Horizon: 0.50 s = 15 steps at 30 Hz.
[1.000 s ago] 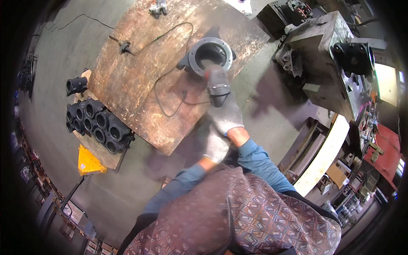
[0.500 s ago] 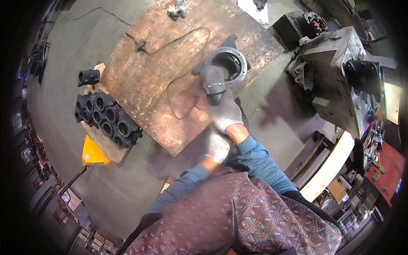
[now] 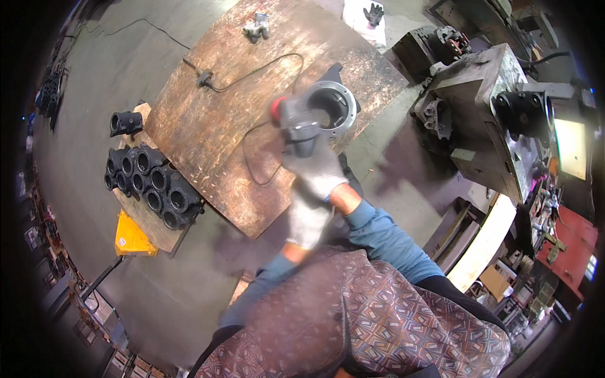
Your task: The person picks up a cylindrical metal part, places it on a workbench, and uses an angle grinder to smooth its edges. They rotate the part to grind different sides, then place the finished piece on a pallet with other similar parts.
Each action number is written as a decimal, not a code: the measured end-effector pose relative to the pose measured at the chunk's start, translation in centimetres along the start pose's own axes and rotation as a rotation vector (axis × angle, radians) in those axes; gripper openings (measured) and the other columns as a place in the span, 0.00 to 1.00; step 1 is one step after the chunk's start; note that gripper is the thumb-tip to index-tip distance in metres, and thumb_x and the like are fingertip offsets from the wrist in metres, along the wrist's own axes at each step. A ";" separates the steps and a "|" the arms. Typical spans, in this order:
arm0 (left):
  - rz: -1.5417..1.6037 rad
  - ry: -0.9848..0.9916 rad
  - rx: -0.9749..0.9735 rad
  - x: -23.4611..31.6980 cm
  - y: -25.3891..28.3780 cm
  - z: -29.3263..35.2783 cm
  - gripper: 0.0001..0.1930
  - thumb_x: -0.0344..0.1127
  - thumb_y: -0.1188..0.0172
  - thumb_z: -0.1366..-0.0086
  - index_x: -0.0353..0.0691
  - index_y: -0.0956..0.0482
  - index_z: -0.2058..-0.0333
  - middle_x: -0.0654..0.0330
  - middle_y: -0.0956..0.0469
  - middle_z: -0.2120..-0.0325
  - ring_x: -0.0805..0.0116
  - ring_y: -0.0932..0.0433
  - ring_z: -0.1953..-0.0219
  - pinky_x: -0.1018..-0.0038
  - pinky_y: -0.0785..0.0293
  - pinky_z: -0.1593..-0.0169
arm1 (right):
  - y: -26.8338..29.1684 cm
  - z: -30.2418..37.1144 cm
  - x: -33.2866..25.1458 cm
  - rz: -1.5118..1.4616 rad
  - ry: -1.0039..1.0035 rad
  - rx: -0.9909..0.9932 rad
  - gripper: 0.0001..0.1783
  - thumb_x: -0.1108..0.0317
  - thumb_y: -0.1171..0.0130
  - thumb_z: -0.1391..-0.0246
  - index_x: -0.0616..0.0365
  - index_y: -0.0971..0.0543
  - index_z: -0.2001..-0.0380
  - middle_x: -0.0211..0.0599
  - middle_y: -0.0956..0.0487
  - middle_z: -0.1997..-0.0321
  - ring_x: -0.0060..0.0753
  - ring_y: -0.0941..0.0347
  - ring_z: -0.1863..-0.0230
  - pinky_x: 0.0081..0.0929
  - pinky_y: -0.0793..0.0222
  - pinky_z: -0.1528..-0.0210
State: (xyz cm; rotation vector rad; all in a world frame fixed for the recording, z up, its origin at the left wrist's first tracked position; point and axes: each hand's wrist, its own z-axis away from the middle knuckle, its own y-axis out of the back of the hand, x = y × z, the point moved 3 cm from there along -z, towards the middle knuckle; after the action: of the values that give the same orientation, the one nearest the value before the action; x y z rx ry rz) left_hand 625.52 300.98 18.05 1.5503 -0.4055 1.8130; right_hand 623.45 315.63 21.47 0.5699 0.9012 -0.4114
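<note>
My right hand (image 3: pixel 318 170), in a white knit glove, is closed round a grey hand-held power tool (image 3: pixel 298 126). Motion blurs the tool, and a red part shows at its head. Beyond it a dark metal casting (image 3: pixel 329 108) stands on the wooden tabletop (image 3: pixel 220 138), its round flanged opening facing up. The tool's head is at the left of that flange; whether they touch I cannot tell. Just below my right hand is my gloved left hand (image 3: pixel 309 217), close in against the right wrist. Its fingers are smeared and partly hidden.
A black cable (image 3: pixel 252 66) loops over the tabletop, where grey gloves (image 3: pixel 256 28) lie at the far edge. Several dark castings (image 3: pixel 151 179) sit on a low board at left, by a yellow pallet jack (image 3: pixel 133 236). A metal machine (image 3: pixel 485 120) stands at right with another casting (image 3: pixel 526 113).
The power tool and my right hand have shifted left relative to the casting, and the tool's red part has come into sight. My left hand has moved a little lower and left.
</note>
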 end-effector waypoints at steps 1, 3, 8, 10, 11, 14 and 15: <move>0.027 0.088 0.005 0.1 1.6 0.6 0.22 0.34 0.34 0.37 0.33 0.27 0.46 0.53 0.20 0.53 0.63 0.20 0.53 0.67 0.21 0.51 | -1.3 0.5 0.2 -0.052 -0.015 -0.029 0.46 0.48 0.26 0.55 0.71 0.33 0.43 0.63 0.19 0.52 0.60 0.19 0.50 0.44 0.25 0.46; 0.102 0.265 0.001 -0.2 4.9 2.2 0.33 0.33 0.33 0.37 0.33 0.36 0.37 0.51 0.24 0.46 0.62 0.24 0.45 0.66 0.23 0.44 | -4.3 1.0 0.6 -0.086 -0.042 -0.132 0.50 0.45 0.24 0.58 0.73 0.33 0.44 0.63 0.19 0.52 0.60 0.19 0.49 0.43 0.25 0.45; 0.608 0.468 -0.040 -2.6 11.4 4.7 0.29 0.41 0.37 0.30 0.32 0.35 0.37 0.47 0.18 0.57 0.55 0.15 0.58 0.60 0.16 0.53 | -12.8 0.8 2.2 -0.457 -0.055 -0.480 0.29 0.56 0.28 0.53 0.64 0.24 0.52 0.46 0.18 0.60 0.40 0.19 0.59 0.38 0.23 0.55; 0.850 0.530 -0.018 -3.8 12.6 5.0 0.29 0.41 0.38 0.31 0.32 0.34 0.38 0.45 0.18 0.58 0.51 0.14 0.60 0.56 0.14 0.53 | -15.7 0.9 3.5 -0.612 -0.201 -0.656 0.24 0.59 0.29 0.50 0.62 0.23 0.54 0.41 0.19 0.62 0.34 0.21 0.61 0.35 0.23 0.58; 0.900 0.554 0.030 -4.6 13.2 4.9 0.27 0.40 0.38 0.30 0.32 0.33 0.39 0.45 0.17 0.59 0.51 0.14 0.61 0.56 0.14 0.54 | -16.7 0.7 4.0 -0.593 -0.231 -0.679 0.24 0.59 0.30 0.50 0.61 0.23 0.54 0.41 0.19 0.62 0.34 0.21 0.61 0.35 0.23 0.58; 0.822 0.626 0.180 -7.7 14.8 4.4 0.23 0.38 0.39 0.30 0.32 0.30 0.42 0.46 0.17 0.60 0.53 0.14 0.63 0.58 0.12 0.57 | -18.5 -0.5 4.3 -0.473 -0.086 -0.754 0.30 0.55 0.30 0.48 0.63 0.24 0.48 0.44 0.18 0.58 0.37 0.20 0.58 0.35 0.24 0.53; 0.811 0.604 0.177 -8.9 15.4 3.7 0.18 0.33 0.39 0.31 0.33 0.28 0.45 0.50 0.18 0.64 0.57 0.14 0.67 0.63 0.13 0.64 | -18.6 -1.1 4.4 -0.357 -0.066 -0.696 0.36 0.51 0.29 0.48 0.65 0.25 0.43 0.47 0.18 0.56 0.41 0.20 0.55 0.35 0.25 0.50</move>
State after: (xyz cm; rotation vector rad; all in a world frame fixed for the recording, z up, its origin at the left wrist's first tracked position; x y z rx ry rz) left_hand 618.00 285.04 13.60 0.8894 -0.6405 2.8797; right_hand 614.87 301.45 11.97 -0.2452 1.0118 -0.4005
